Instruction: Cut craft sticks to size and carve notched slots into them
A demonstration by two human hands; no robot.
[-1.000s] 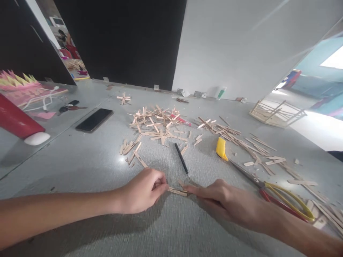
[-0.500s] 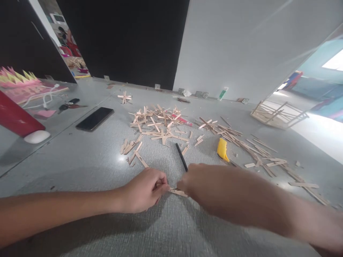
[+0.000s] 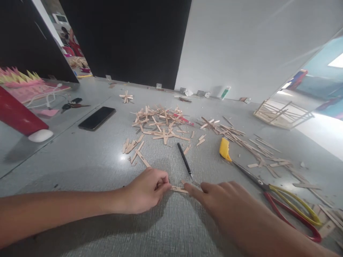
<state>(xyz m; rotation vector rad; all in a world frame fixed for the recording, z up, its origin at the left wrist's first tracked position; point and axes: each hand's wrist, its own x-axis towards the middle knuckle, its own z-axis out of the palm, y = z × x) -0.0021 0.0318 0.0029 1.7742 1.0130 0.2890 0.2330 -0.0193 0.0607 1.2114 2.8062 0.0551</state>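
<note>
My left hand (image 3: 146,191) is closed in a pinch on one end of a short wooden stick (image 3: 179,189) that lies on the grey table. My right hand (image 3: 219,198) reaches in from the right with its fingers stretched out, and the index fingertip touches the stick's other end. A black pen (image 3: 184,160) lies just beyond the stick. A pile of wooden sticks (image 3: 159,125) is spread across the middle of the table.
Scissors with yellow and red handles (image 3: 284,203) lie at the right, near a yellow tool (image 3: 224,149). More sticks (image 3: 246,142) trail to the right. A black phone (image 3: 97,118) and a red cylinder (image 3: 18,117) are at the left. A stick frame (image 3: 278,112) stands far right.
My right hand lifted and swept over the stick half a second ago, then came back down with its fingertip on the stick's end. My left hand has kept its pinch.
</note>
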